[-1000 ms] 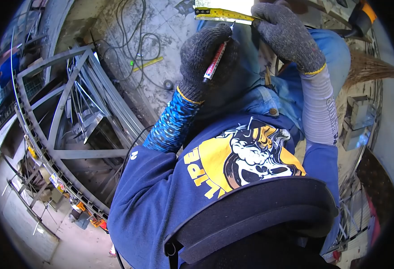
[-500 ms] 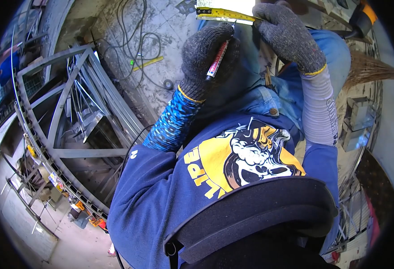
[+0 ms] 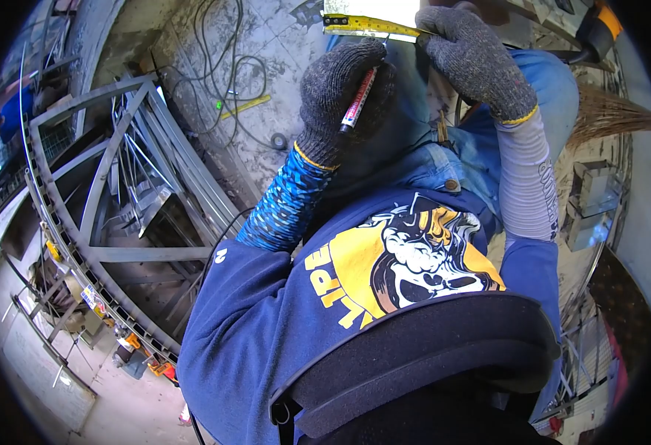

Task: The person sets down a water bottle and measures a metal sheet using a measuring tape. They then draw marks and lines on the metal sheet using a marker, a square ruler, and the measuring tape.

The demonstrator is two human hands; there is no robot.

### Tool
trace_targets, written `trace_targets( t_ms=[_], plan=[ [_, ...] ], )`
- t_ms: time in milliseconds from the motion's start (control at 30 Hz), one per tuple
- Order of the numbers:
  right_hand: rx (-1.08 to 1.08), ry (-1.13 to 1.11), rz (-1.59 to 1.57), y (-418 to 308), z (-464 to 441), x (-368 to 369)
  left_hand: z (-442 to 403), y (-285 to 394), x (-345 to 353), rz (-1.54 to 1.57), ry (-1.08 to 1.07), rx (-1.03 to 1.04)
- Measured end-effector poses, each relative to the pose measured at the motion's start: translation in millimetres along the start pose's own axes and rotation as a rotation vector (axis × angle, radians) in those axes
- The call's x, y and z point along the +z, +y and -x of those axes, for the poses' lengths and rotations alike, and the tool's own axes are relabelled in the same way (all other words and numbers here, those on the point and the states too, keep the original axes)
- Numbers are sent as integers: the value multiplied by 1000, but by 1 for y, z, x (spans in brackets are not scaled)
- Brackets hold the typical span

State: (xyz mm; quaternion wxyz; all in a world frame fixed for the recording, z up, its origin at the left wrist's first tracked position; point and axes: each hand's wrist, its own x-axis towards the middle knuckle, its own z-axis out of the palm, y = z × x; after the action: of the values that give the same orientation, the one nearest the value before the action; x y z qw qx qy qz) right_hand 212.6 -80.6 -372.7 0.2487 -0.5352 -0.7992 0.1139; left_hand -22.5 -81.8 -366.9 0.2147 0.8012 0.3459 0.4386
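My left hand, in a dark grey knit glove, is closed around a red-and-white marker. The marker's tip points up, close to the lower edge of a bright, shiny metal piece. Across that piece lies a yellow tape measure blade, its riveted end at the left. My right hand, gloved the same way, is closed at the blade's right end, by the metal piece's edge. Its fingertips are partly hidden. Both hands are above my jeans-covered legs.
To the left stands a curved metal frame beside long metal strips. A black cable and a yellow strip lie on the floor. At right are a broom and an orange-and-black tool. A person in blue is at far left.
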Motion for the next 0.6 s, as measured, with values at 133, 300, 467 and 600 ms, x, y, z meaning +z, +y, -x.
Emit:
trace_targets(
  t_ms=[133, 300, 467, 600],
  plan=[
    [-204, 8, 201, 5, 1, 1, -1, 2, 0, -17, -10, -15],
    [-88, -34, 93, 2, -1, 0, -1, 2, -1, -24, -22, -23],
    [65, -42, -34, -4, -3, -2, -2, 4, -4, 4, -37, -35],
    [-7, -25, 19, -1, -1, -1, 2, -3, -1, 11, -34, -41]
  ],
)
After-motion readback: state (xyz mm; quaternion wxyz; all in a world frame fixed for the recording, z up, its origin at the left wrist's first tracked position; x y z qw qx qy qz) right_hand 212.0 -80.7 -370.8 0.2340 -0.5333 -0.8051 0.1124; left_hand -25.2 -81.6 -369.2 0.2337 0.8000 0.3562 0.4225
